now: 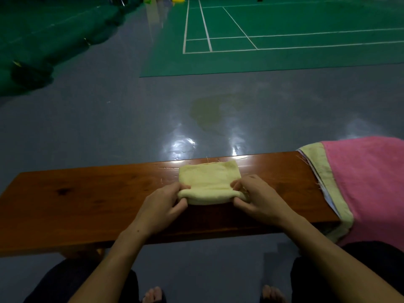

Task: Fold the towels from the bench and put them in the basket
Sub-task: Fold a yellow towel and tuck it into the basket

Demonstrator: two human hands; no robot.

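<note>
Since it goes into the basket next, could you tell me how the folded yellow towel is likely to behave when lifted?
The yellow towel will probably sag: its near edge bulges softly where the left hand and right hand pinch it. It looks light. The folds may fall open unless supported, and the glossy bench would likely let it slide.

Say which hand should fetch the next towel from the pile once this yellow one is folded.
Right, probably. The pink towel and the pile lie at the bench's right end, beside the right hand. The left hand grips the yellow towel's far side.
</note>
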